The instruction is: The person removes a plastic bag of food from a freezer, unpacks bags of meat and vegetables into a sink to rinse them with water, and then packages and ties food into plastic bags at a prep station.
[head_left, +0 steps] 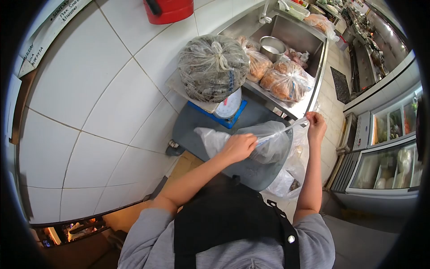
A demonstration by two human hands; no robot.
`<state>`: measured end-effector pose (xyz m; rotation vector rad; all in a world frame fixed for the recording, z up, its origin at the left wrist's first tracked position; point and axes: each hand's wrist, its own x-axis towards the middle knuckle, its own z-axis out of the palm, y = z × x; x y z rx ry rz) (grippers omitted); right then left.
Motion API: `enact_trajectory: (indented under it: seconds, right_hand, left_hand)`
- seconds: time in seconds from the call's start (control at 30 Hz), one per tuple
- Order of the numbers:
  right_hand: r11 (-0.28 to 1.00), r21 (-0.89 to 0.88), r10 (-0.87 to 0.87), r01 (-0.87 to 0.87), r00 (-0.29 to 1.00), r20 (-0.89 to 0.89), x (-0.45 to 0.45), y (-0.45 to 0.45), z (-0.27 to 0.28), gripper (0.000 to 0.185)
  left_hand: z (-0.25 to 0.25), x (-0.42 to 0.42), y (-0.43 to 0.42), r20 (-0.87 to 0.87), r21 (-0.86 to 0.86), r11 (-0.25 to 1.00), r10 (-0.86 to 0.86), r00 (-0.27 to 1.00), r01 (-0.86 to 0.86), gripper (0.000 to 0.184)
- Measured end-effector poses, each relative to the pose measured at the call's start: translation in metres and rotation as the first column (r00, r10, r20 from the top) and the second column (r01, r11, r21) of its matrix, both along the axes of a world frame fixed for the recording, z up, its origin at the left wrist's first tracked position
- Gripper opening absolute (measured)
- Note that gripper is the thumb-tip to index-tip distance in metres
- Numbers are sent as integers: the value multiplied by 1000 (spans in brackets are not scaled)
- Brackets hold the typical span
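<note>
Between my two hands a clear plastic bag [271, 150] is stretched above the grey table [266, 177]. My left hand [239, 147] is closed on one side of it, and a loose flap of plastic sticks out beyond that hand. My right hand [316, 124] pinches the other end, pulled into a thin twisted strip. Just beyond stands a blue weighing scale [229, 110] with a round white dial. On its pan rests a large knotted clear bag of dark contents [212, 69], which I cannot identify.
Tied bags of orange-brown food [286, 80] sit at the edge of the steel sink [309, 38], which holds a metal pot [272, 47]. More plastic bags [286, 179] lie below the table's right side. A glass-door fridge [385, 168] stands right; a tiled wall [103, 103] runs along the left.
</note>
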<state>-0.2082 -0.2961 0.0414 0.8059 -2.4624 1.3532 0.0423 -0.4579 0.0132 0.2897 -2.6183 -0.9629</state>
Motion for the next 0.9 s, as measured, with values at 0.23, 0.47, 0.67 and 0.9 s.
enact_trajectory:
  seconds: [0.23,0.47,0.67,0.9]
  right_hand:
    - [995,3,-92,95,973,-212,12,5,30,3]
    - [887,461,159,40,909,-385,91,-21,16,27]
    - [617,-45,705,-786,526,476,151,-52,-21,31]
    - [516,-382,687,-766,104,719,157,-91,-38,18]
  left_hand:
    - [-5,-30,-18,-34,-60,997,-42,999,40,20]
    - [-32,6,-34,-120,565,814,241,963,-133,23]
    - [9,85,-83,-111,988,150,554,825,32,28]
    - [-42,154,-103,-1,951,237,641,767,-197,26]
